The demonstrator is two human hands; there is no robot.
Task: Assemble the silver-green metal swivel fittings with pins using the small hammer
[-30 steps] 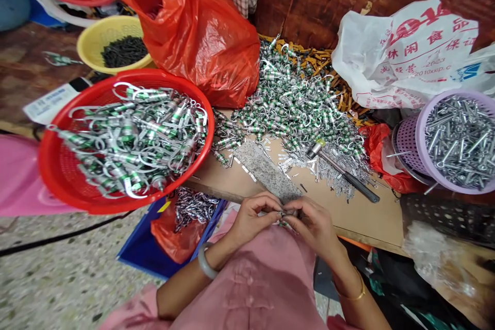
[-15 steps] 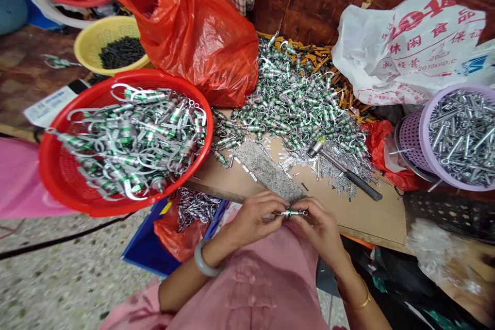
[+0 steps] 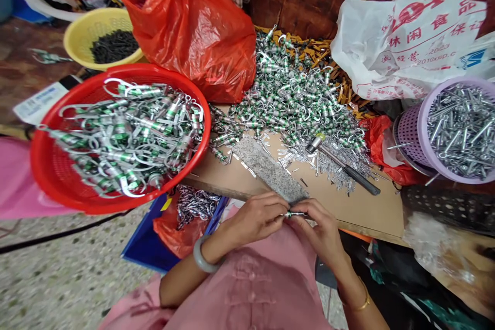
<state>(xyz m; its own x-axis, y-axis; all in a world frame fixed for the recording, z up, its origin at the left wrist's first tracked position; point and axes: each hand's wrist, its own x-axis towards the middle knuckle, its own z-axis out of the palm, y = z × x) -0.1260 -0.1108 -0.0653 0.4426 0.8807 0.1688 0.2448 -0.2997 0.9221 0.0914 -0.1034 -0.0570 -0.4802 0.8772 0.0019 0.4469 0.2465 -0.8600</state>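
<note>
Close to my body, at the table's front edge, a small green-and-silver metal fitting (image 3: 293, 214) lies level between my fingertips. My left hand (image 3: 260, 216) pinches its left end, and my right hand (image 3: 320, 227) grips the right end, where a thin shank shows. Fingers cover part of it. Just beyond my hands lies a speckled grey stone strip (image 3: 266, 165). Behind it spreads a big pile of similar green-and-silver fittings (image 3: 297, 98). A hammer (image 3: 344, 167) with a black handle rests on a heap of tiny flat metal links (image 3: 332, 162).
To the left, a red basket (image 3: 36, 165) full of hooked fittings overhangs the table edge. Behind it are a yellow basket (image 3: 71, 46) of dark pieces and a red plastic bag (image 3: 204, 36). At right, a purple basket (image 3: 423, 129) holds eye pins, near a white bag (image 3: 371, 36).
The fitting seems turned slightly, with less of its green body and right end showing between my fingers. My left fingers cover more of it. The view has shifted a little.
</note>
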